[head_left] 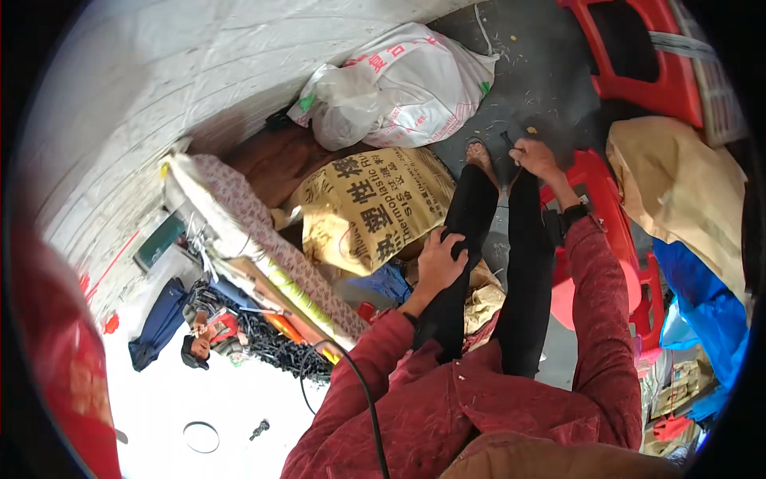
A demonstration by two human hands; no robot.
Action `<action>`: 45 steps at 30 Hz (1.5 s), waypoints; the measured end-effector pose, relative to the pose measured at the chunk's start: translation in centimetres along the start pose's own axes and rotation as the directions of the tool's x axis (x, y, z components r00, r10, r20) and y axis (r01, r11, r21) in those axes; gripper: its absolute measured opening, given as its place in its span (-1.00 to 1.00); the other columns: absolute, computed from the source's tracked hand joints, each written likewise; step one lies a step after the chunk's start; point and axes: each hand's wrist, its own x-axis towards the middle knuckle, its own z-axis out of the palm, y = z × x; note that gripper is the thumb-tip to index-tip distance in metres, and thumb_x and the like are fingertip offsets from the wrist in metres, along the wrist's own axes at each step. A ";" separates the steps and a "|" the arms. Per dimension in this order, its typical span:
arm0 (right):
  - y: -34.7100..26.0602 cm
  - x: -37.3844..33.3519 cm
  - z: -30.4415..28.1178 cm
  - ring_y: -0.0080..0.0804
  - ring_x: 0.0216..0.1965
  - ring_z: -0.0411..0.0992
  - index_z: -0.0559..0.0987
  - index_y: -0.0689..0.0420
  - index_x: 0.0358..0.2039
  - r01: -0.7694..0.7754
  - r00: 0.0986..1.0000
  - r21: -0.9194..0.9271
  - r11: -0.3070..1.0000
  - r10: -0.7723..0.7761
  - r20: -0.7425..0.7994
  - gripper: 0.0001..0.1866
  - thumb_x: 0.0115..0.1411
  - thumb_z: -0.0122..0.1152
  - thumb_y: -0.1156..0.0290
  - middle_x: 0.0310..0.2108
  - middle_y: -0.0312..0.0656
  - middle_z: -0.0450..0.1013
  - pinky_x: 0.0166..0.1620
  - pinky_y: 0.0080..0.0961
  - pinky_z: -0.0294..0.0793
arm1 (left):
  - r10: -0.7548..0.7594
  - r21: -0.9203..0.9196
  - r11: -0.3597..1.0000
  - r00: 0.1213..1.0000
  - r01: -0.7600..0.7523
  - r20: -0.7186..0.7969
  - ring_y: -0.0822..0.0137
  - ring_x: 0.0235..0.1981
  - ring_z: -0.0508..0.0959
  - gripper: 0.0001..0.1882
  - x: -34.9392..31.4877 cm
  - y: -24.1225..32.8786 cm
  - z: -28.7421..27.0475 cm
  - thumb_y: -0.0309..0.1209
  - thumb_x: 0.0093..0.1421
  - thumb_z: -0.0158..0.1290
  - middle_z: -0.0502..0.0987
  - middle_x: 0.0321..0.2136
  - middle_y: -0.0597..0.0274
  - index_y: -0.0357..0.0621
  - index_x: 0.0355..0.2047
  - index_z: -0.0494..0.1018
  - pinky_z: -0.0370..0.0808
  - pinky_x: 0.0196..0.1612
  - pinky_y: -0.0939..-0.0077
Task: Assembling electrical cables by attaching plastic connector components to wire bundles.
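My left hand lies on my left knee, fingers spread over the black trouser leg, holding nothing. Out past my right knee, my right hand is closed on a small dark rod-like piece, which pokes out beyond the fingertips; its exact kind is too small to make out. Close by the right forearm is a red plastic stool. A tan woven sack with dark print sits just beyond my left hand.
A white woven sack lies on the dark floor ahead. At left, a bright white tabletop bears a heap of black parts and a black ring. Brown paper and blue plastic are at right.
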 end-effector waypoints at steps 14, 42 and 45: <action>-0.3 -17.8 -3.3 -0.45 -0.50 0.50 0.57 0.20 -0.40 0.050 0.998 0.381 0.923 -0.032 -0.054 -0.71 0.18 0.18 0.20 -0.54 -0.21 0.54 -0.38 -0.44 0.46 | 0.000 -0.101 0.995 0.998 0.005 0.055 -0.06 0.01 0.46 -0.67 -3.4 -4.1 6.1 -0.21 0.10 0.14 0.48 -0.07 -0.01 -0.03 -0.14 0.53 0.40 0.09 0.21; -42.0 -30.7 -2.3 -0.74 -0.50 0.28 0.57 0.18 -0.19 0.395 0.561 0.202 0.896 -0.410 0.719 -0.73 0.27 0.14 0.24 -0.42 -0.43 0.47 -0.43 -0.73 0.27 | -0.276 -0.966 0.119 0.927 -0.230 -0.255 0.47 -0.26 0.48 -0.59 -30.4 -5.9 -13.2 -0.30 0.28 0.06 0.54 -0.22 0.32 -0.25 0.08 0.41 0.45 -0.16 0.56; -45.2 -30.4 0.8 -0.75 -0.49 0.29 0.57 0.17 -0.21 0.388 0.580 0.153 0.909 -0.370 0.726 -0.76 0.28 0.12 0.26 -0.40 -0.42 0.47 -0.43 -0.75 0.27 | -0.351 -0.958 0.105 0.891 -0.267 -0.287 0.46 -0.23 0.49 -0.58 -32.7 -7.1 -12.6 -0.30 0.29 0.05 0.53 -0.21 0.31 -0.25 0.09 0.40 0.45 -0.14 0.56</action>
